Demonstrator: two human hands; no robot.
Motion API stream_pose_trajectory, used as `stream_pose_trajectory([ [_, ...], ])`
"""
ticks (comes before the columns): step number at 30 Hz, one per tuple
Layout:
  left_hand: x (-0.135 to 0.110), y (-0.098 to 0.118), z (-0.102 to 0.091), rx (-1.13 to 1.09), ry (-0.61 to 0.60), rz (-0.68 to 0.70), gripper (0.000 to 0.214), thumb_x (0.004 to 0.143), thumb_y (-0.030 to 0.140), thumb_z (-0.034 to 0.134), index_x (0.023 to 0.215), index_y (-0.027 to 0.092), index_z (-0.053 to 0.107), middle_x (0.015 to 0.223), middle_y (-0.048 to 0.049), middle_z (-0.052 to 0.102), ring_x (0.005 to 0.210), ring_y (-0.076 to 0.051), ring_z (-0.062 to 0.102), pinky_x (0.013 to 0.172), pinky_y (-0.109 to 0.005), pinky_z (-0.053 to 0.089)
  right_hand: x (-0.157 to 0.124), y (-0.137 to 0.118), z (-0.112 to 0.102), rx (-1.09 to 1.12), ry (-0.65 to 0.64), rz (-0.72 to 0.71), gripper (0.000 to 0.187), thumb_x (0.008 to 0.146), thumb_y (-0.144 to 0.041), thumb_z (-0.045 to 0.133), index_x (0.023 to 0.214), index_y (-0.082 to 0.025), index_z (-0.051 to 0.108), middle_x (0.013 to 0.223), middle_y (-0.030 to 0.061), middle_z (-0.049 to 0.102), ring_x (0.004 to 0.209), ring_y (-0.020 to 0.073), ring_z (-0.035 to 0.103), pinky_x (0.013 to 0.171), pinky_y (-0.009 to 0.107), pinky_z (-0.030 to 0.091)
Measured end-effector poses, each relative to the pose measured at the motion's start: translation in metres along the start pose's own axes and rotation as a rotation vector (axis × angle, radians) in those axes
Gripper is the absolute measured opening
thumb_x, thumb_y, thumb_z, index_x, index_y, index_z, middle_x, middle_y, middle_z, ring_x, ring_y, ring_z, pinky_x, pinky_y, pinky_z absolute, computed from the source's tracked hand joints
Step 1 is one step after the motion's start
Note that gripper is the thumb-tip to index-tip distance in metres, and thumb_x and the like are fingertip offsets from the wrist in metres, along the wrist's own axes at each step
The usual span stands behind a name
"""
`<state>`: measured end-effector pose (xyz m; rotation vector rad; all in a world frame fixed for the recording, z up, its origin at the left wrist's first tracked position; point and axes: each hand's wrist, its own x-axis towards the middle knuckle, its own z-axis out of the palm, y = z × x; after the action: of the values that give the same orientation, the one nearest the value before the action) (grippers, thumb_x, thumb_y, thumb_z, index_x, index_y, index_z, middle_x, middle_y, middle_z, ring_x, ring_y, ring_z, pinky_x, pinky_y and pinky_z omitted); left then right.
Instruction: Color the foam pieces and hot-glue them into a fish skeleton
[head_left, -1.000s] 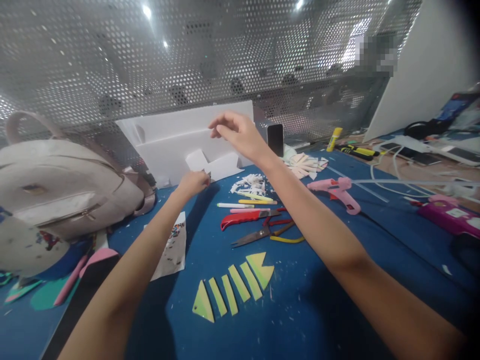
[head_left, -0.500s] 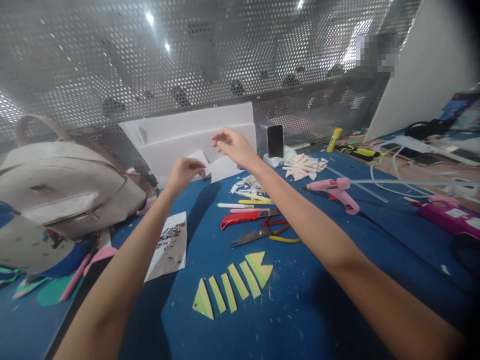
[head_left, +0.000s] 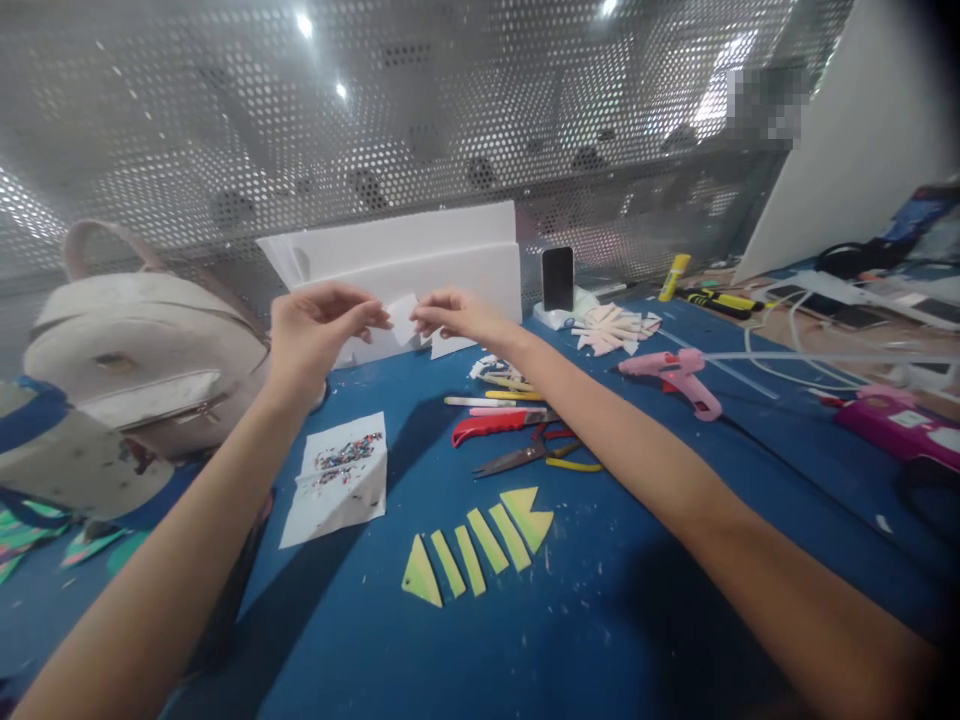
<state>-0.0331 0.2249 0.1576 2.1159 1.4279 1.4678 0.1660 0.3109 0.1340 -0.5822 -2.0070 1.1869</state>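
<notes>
Both my hands are raised over the far part of the blue table (head_left: pixel 675 520). My left hand (head_left: pixel 311 330) and my right hand (head_left: pixel 450 312) pinch a small white foam piece (head_left: pixel 403 318) between them, each at one edge. Just behind it, white foam boards (head_left: pixel 420 262) lean against the perforated metal screen. Another white foam offcut (head_left: pixel 450 346) lies below my right hand.
Yellow foam strips (head_left: pixel 480 540) lie near me. Beyond them are a red cutter (head_left: pixel 487 428), scissors (head_left: pixel 525 458), pens, a pink glue gun (head_left: pixel 675 375), a phone (head_left: pixel 557 278) on a stand and a pile of pale cut pieces (head_left: pixel 611 328). A beige backpack (head_left: pixel 142 350) and a folded paper with glitter (head_left: pixel 337 480) sit left. Cables and devices lie right.
My right hand came down from the top of the foam boards. My left hand lifted the small white piece off the table, and both hands now meet on it.
</notes>
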Motion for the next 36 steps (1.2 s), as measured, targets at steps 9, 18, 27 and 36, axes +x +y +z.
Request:
stream_pose_trajectory([
  [9, -0.111, 0.031, -0.022, 0.08, 0.058, -0.087, 0.011, 0.086, 0.037, 0.07, 0.087, 0.027, 0.072, 0.08, 0.0002, 0.073, 0.059, -0.012, 0.062, 0.054, -0.026, 0.053, -0.091, -0.016, 0.01, -0.178, -0.09, 0.011, 0.009, 0.082, -0.029, 0.068, 0.084, -0.021, 0.072, 0.081, 0.0022, 0.072, 0.076, 0.0157, 0.065, 0.077, 0.034, 0.052],
  [18, -0.193, 0.019, -0.007, 0.177, -0.299, 0.045, 0.01, 0.087, 0.03, 0.065, 0.09, 0.038, 0.068, 0.091, 0.0047, 0.073, 0.083, -0.019, 0.068, 0.072, -0.037, 0.053, -0.172, 0.005, 0.014, -0.435, -0.292, 0.055, 0.015, 0.092, -0.027, 0.059, 0.089, -0.024, 0.073, 0.092, 0.002, 0.072, 0.084, 0.0164, 0.065, 0.08, 0.034, 0.049],
  [27, -0.21, 0.009, -0.009, 0.239, -0.363, 0.027, 0.014, 0.084, 0.029, 0.065, 0.091, 0.04, 0.07, 0.091, 0.0014, 0.073, 0.08, -0.023, 0.066, 0.066, -0.04, 0.046, -0.197, 0.013, 0.011, -0.547, -0.287, 0.099, 0.017, 0.092, -0.024, 0.054, 0.092, -0.025, 0.071, 0.093, 0.0047, 0.071, 0.088, 0.0185, 0.065, 0.076, 0.034, 0.049],
  [36, -0.164, 0.035, 0.001, -0.246, -0.407, -0.216, 0.016, 0.098, 0.033, 0.046, 0.083, 0.028, 0.049, 0.114, -0.0013, 0.072, 0.122, -0.023, 0.061, 0.085, -0.038, 0.058, -0.157, 0.009, 0.012, -0.602, -0.258, 0.012, 0.013, 0.094, -0.027, 0.057, 0.095, -0.019, 0.068, 0.094, 0.003, 0.069, 0.082, 0.0148, 0.063, 0.078, 0.033, 0.051],
])
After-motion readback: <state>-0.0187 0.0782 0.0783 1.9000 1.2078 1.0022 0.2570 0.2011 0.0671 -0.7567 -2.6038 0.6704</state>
